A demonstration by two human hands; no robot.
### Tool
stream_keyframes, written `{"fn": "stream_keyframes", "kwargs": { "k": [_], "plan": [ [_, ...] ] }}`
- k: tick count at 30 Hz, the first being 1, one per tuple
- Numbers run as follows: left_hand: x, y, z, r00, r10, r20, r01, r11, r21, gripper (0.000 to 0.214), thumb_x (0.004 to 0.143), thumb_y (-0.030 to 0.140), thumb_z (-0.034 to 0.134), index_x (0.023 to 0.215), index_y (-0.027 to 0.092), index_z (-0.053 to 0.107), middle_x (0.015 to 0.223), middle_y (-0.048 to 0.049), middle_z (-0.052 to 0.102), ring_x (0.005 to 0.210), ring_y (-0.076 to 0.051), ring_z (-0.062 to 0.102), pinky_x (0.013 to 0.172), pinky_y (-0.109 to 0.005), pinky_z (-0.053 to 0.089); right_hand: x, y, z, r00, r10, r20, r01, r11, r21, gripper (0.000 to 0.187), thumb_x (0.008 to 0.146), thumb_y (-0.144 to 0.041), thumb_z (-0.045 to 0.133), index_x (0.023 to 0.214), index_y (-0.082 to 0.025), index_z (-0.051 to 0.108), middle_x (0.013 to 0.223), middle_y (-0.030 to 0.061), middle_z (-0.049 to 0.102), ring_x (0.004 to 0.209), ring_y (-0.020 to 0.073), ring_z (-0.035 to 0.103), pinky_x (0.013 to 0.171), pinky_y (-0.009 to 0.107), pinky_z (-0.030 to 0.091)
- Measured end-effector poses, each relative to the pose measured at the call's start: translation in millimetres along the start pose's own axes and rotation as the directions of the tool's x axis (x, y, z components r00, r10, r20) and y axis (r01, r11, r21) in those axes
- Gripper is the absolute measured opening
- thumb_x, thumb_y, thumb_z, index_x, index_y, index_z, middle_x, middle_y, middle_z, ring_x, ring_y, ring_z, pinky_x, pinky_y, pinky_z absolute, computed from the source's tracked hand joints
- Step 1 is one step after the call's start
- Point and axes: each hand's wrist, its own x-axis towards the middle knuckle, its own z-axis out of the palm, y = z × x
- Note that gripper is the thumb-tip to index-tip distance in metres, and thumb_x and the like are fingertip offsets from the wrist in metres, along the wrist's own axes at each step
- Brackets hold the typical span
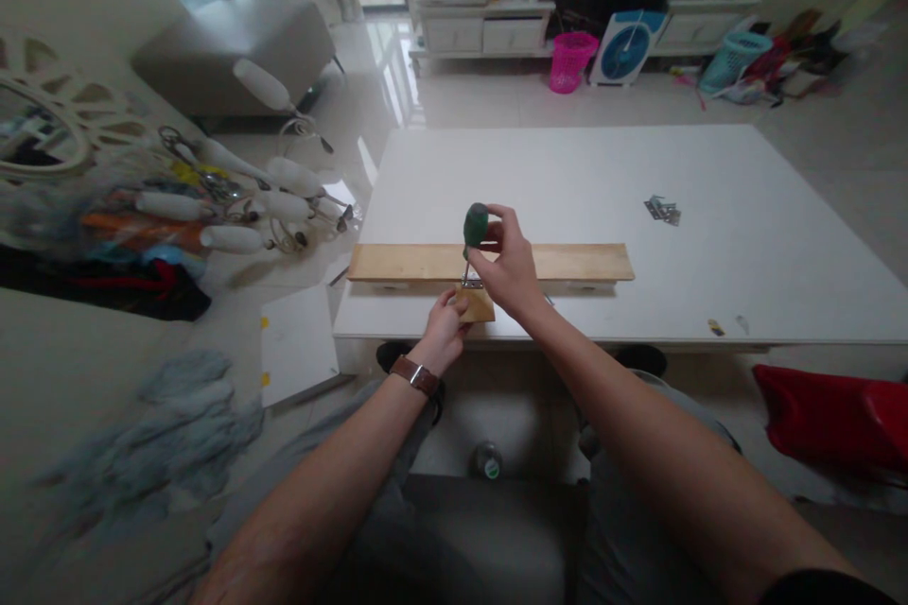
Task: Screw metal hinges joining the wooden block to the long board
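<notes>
My right hand is closed around a screwdriver with a green handle, held upright. Its shaft points down at a small metal hinge. The hinge lies where a long wooden board meets a small wooden block. My left hand, a brown-strapped watch on its wrist, grips the block's left side with the fingers at its edge. The long board lies across the white table near its front edge. Whether the screwdriver tip sits in a screw is too small to tell.
Several metal hinges lie in a pile on the table's right side. A small yellow-and-black item is near the front edge. A white panel stands at the left, a red seat at the right. A bottle is on the floor below.
</notes>
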Motion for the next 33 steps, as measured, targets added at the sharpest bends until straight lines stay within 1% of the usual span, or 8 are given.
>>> {"fn": "stream_keyframes", "kwargs": {
  "k": [3, 7, 10, 14, 20, 26, 29, 33],
  "plan": [
    [2, -1, -0.8, 1.000, -0.001, 0.003, 0.001, 1.000, 0.007, 0.038, 0.091, 0.001, 0.064, 0.122, 0.023, 0.062, 0.097, -0.0033, 0.073, 0.078, -0.013, 0.068, 0.069, -0.026, 0.048, 0, 0, 0, 1.000, -0.002, -0.003, 0.002, 1.000, -0.027, 0.053, 0.080, -0.021, 0.070, 0.127, -0.031, 0.046, 0.105, 0.0004, 0.068, 0.092, 0.0200, 0.072, 0.086, 0.041, 0.065],
    [8, -4, -4.4, 1.000, 0.012, 0.027, -0.013, 1.000, 0.011, 0.041, 0.087, 0.002, 0.070, 0.122, 0.024, 0.063, 0.101, -0.0039, 0.073, 0.082, -0.014, 0.069, 0.072, -0.026, 0.049, 1, 0, 0, 0.999, 0.016, -0.043, -0.019, 0.998, -0.058, 0.053, 0.079, -0.029, 0.078, 0.123, -0.031, 0.047, 0.096, -0.0022, 0.064, 0.085, 0.0188, 0.069, 0.079, 0.039, 0.064],
    [11, -5, -6.1, 0.999, 0.018, 0.040, -0.018, 1.000, 0.009, 0.041, 0.087, 0.003, 0.072, 0.121, 0.024, 0.063, 0.102, -0.0041, 0.073, 0.082, -0.014, 0.069, 0.072, -0.026, 0.050, 0, -1, -1, 0.999, 0.002, -0.037, -0.004, 0.999, -0.053, 0.048, 0.082, -0.025, 0.071, 0.124, -0.030, 0.048, 0.094, -0.0020, 0.065, 0.085, 0.0187, 0.070, 0.083, 0.040, 0.064],
    [10, -5, -5.8, 0.999, 0.013, 0.035, -0.014, 1.000, 0.012, 0.037, 0.090, 0.004, 0.069, 0.120, 0.023, 0.063, 0.100, -0.0041, 0.073, 0.079, -0.013, 0.069, 0.068, -0.025, 0.048, -1, -3, 0, 1.000, -0.027, -0.009, 0.026, 1.000, -0.012, 0.052, 0.080, -0.018, 0.063, 0.129, -0.029, 0.047, 0.100, 0.0002, 0.069, 0.089, 0.0190, 0.073, 0.088, 0.042, 0.064],
    [9, -4, -5.7, 1.000, 0.014, 0.028, -0.014, 1.000, 0.006, 0.040, 0.088, 0.003, 0.072, 0.121, 0.025, 0.063, 0.099, -0.0026, 0.074, 0.080, -0.013, 0.069, 0.070, -0.025, 0.049, 0, -3, 0, 0.998, 0.028, -0.062, -0.030, 0.999, -0.036, 0.058, 0.077, -0.030, 0.080, 0.125, -0.030, 0.048, 0.091, -0.0036, 0.063, 0.086, 0.0205, 0.071, 0.080, 0.040, 0.065],
    [11, -5, -8.4, 0.999, 0.016, 0.046, -0.018, 0.999, 0.045, 0.043, 0.086, 0.007, 0.078, 0.122, 0.026, 0.065, 0.101, -0.0028, 0.075, 0.082, -0.014, 0.070, 0.070, -0.026, 0.047, -1, -5, -1, 1.000, -0.007, -0.026, 0.006, 0.999, -0.042, 0.050, 0.082, -0.021, 0.066, 0.128, -0.030, 0.048, 0.102, 0.0002, 0.070, 0.092, 0.0209, 0.073, 0.087, 0.043, 0.064],
    [11, -5, -7.9, 0.999, 0.017, 0.042, -0.019, 0.999, 0.045, 0.045, 0.085, 0.007, 0.078, 0.124, 0.027, 0.065, 0.103, -0.0029, 0.075, 0.083, -0.014, 0.070, 0.072, -0.026, 0.048, -1, -5, -1, 0.999, -0.002, -0.036, 0.000, 0.999, -0.036, 0.052, 0.081, -0.025, 0.072, 0.126, -0.030, 0.047, 0.105, 0.0005, 0.069, 0.091, 0.0205, 0.072, 0.085, 0.041, 0.064],
    [8, -4, -5.4, 1.000, 0.008, 0.022, -0.009, 1.000, 0.018, 0.041, 0.089, 0.002, 0.070, 0.122, 0.025, 0.064, 0.105, -0.0032, 0.075, 0.085, -0.014, 0.069, 0.075, -0.027, 0.049, 0, -4, -1, 0.998, 0.021, -0.063, -0.024, 0.999, -0.036, 0.056, 0.079, -0.030, 0.078, 0.126, -0.031, 0.047, 0.093, -0.0032, 0.063, 0.088, 0.0202, 0.071, 0.083, 0.041, 0.065]
  ]
}}
